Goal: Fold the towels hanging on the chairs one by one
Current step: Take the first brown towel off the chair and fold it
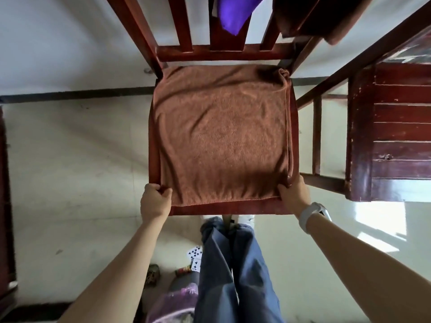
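Observation:
A brown towel (219, 134) lies spread flat over the seat of a red-brown wooden chair (224, 209) straight in front of me. My left hand (155, 201) pinches the towel's near left corner. My right hand (294, 194) grips the near right corner, a white watch on its wrist. The towel's far right corner is bunched against the chair back. On the chair back above hang a purple towel (233, 12) and a dark brown towel (310, 17), both cut off by the top edge of the view.
A dark red wooden table (396, 131) stands close on the right. My legs in blue trousers are below the chair. Playing cards (195, 254) and small bits lie on the pale floor near my feet. A dark wooden edge runs along the far left.

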